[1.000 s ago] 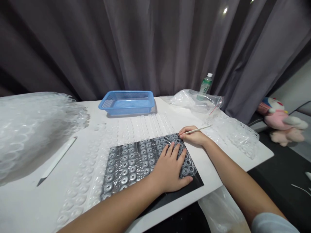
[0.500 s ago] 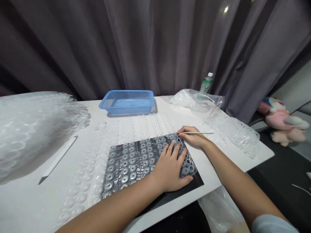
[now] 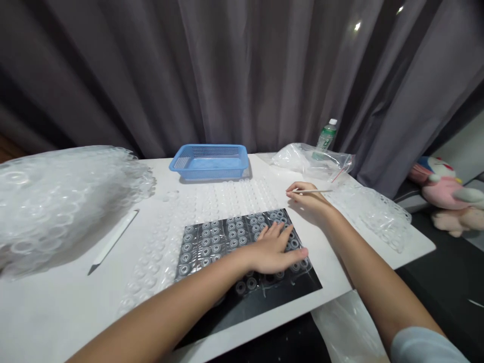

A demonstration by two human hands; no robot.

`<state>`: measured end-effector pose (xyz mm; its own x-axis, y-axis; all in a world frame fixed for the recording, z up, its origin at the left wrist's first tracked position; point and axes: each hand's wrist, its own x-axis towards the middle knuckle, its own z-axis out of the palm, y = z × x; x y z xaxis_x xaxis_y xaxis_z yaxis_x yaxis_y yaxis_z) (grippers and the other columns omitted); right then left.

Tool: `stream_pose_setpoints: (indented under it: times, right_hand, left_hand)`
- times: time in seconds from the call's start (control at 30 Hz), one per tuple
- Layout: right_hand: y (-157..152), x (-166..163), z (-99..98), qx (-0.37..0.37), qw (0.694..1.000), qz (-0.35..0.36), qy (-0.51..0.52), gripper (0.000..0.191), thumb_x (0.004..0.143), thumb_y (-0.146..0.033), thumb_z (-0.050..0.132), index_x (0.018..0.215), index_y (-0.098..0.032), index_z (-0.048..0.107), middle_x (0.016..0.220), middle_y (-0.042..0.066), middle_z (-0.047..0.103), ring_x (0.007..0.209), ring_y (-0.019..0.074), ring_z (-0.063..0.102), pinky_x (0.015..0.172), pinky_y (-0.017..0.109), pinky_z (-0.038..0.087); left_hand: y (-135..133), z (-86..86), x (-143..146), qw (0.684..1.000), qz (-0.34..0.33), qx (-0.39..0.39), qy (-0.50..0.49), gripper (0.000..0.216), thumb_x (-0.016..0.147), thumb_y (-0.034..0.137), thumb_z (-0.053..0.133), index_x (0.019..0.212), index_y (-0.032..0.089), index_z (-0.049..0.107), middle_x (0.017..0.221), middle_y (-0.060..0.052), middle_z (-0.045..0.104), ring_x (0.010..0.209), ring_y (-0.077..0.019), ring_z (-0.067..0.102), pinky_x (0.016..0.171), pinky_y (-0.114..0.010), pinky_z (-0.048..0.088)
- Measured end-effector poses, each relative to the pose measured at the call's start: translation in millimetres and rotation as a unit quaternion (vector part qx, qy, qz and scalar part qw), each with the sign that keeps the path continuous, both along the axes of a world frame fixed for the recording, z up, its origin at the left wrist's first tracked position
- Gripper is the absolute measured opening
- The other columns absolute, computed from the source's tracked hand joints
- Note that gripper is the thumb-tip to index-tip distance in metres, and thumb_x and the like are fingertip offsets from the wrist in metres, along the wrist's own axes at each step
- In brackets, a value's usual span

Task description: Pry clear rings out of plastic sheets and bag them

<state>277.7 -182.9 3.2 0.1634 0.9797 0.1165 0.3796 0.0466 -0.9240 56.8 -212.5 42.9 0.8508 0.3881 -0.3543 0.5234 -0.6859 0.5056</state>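
Note:
A black sheet (image 3: 242,317) lies on the white table, carrying rows of grey metal ring-shaped parts, probably bearings (image 3: 230,233), under shiny clear film. My left hand (image 3: 270,252) rests on its right half, fingers spread and thumb out, covering some of the rings. Beyond the sheet's far right corner, my right hand (image 3: 308,197) pinches a thin whitish stick (image 3: 319,190), apart from the sheet. Clear plastic strips with round pockets (image 3: 234,196) spread behind the sheet and along its left side.
A blue basket (image 3: 212,174) stands at the back. Piled clear blister plastic (image 3: 71,201) fills the left, beside a white cutter-like tool (image 3: 113,242). Toward the back right are a plastic bag (image 3: 298,159), a green-labelled bottle (image 3: 325,135) and more clear plastic (image 3: 378,214).
My right hand has moved away from the sheet's far right corner with the stick. My left hand has slid slightly forward, showing rings nearer the front. The camera view has shifted.

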Motion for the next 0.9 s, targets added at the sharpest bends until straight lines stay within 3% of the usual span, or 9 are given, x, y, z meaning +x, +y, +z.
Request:
stream_pose_setpoints:
  times: [0.07, 0.13, 0.2, 0.27, 0.5, 0.9]
  right_hand:
    - [2, -8, -0.6, -0.026, 0.995, 0.059, 0.079, 0.020, 0.071, -0.036, 0.067, 0.078, -0.018, 0.062, 0.065, 0.001, 0.058, 0.059, 0.0127, 0.054, 0.055, 0.025, 0.043]
    - [3, -12, -5.1, -0.035, 0.989, 0.108, 0.098, 0.022, 0.069, -0.035, 0.070, 0.076, -0.016, 0.063, 0.065, 0.001, 0.059, 0.061, 0.0122, 0.055, 0.058, 0.025, 0.043]
    - [3, -11, -9.6, -0.039, 0.988, 0.133, 0.073, 0.022, 0.067, -0.034, 0.072, 0.076, -0.015, 0.064, 0.068, 0.002, 0.062, 0.064, 0.0124, 0.056, 0.062, 0.026, 0.044]
    - [2, -7, -11.9, -0.040, 0.987, 0.142, 0.059, 0.022, 0.068, -0.033, 0.071, 0.079, -0.015, 0.065, 0.071, 0.003, 0.063, 0.067, 0.0132, 0.057, 0.064, 0.027, 0.044]
    - [7, 0, -16.3, -0.034, 0.987, 0.152, 0.031, 0.022, 0.068, -0.033, 0.070, 0.079, -0.014, 0.069, 0.076, 0.004, 0.067, 0.070, 0.0141, 0.058, 0.067, 0.027, 0.046]
    - [12, 0, -18.7, -0.043, 0.986, 0.162, 0.007, 0.019, 0.071, -0.030, 0.067, 0.083, -0.015, 0.070, 0.078, 0.004, 0.068, 0.072, 0.0145, 0.060, 0.069, 0.027, 0.047]
  left_hand:
    - [10, 8.4, 0, 1.000, 0.016, 0.008, 0.009, 0.093, 0.080, 0.075, 0.022, 0.147, 0.012, 0.015, 0.153, -0.017, 0.006, 0.141, -0.0327, 0.015, 0.109, -0.048, 0.030]
    - [21, 8.4, 0, 0.995, 0.035, 0.095, -0.010, 0.088, 0.081, 0.069, 0.032, 0.146, 0.011, 0.021, 0.154, -0.017, 0.009, 0.140, -0.0330, 0.018, 0.109, -0.046, 0.030]
    - [33, 1.1, 1, 0.981, 0.046, 0.189, -0.026, 0.079, 0.083, 0.062, 0.039, 0.143, 0.011, 0.029, 0.153, -0.016, 0.016, 0.140, -0.0334, 0.019, 0.111, -0.048, 0.025]
    - [45, -10.3, 4, 0.972, 0.049, 0.229, -0.032, 0.075, 0.083, 0.060, 0.039, 0.140, 0.011, 0.034, 0.151, -0.015, 0.024, 0.139, -0.0331, 0.021, 0.111, -0.049, 0.023]
    - [65, -41.9, 7, 0.965, 0.062, 0.235, -0.093, 0.069, 0.085, 0.062, 0.034, 0.140, 0.020, 0.037, 0.147, -0.009, 0.036, 0.136, -0.0279, 0.032, 0.111, -0.052, 0.023]
    - [64, -42.1, 6, 0.967, 0.063, 0.232, -0.089, 0.071, 0.085, 0.064, 0.033, 0.141, 0.021, 0.035, 0.148, -0.007, 0.033, 0.136, -0.0275, 0.031, 0.112, -0.052, 0.021]
